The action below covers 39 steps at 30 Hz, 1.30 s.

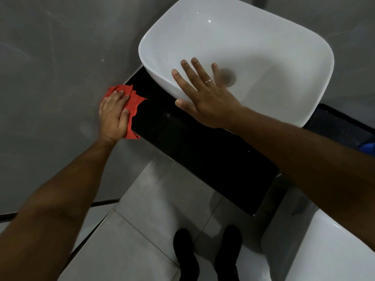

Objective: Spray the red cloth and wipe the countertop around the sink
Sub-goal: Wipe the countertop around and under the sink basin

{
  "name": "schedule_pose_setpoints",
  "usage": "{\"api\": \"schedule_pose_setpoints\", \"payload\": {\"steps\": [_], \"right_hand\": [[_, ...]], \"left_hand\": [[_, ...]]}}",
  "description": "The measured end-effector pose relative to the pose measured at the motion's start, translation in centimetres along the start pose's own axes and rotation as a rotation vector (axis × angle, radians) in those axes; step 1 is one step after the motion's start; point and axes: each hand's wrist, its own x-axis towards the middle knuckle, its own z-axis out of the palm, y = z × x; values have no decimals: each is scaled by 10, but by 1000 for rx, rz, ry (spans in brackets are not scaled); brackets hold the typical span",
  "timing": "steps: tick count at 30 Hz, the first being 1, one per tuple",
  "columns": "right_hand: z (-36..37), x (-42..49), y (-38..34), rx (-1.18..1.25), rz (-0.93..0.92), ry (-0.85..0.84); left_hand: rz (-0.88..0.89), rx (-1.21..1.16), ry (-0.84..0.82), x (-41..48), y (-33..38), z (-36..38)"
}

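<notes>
A red cloth (135, 102) lies bunched on the left end of the glossy black countertop (172, 134), against the grey wall. My left hand (113, 114) presses flat on the cloth, fingers curled over it. A white vessel sink (263, 37) stands on the countertop to the right of the cloth. My right hand (203, 92) hovers over the sink's near rim with fingers spread, holding nothing; a ring is on one finger. No spray bottle can be made out.
Grey wall panels (50, 57) close off the left side. A blue object (368, 149) shows at the right edge on the countertop. A white toilet (324, 250) sits at the lower right. My black shoes (207, 256) stand on the grey floor tiles.
</notes>
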Motion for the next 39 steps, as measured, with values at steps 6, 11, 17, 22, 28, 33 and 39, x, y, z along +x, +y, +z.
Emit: {"api": "schedule_pose_setpoints", "payload": {"steps": [6, 11, 17, 22, 28, 33, 39], "right_hand": [[0, 0, -1, -4, 9, -27], [-2, 0, -3, 29, 12, -36], [-5, 0, -5, 43, 11, -33], [-8, -2, -7, 31, 12, -34], [-9, -7, -12, -52, 60, -10], [-17, -10, -14, 94, 20, -16], [-28, -24, -9, 262, 10, 76]], "left_hand": [[-339, -165, 147, -14, 32, 17], [-592, -413, 176, -31, 70, 26], [-496, -435, 111, -78, 140, 38], [-376, -356, 25, -122, 212, 46], [-4, -33, -239, -147, 268, 43], [208, 138, -434, -145, 297, 45], [400, 165, -461, -159, 341, 55]]}}
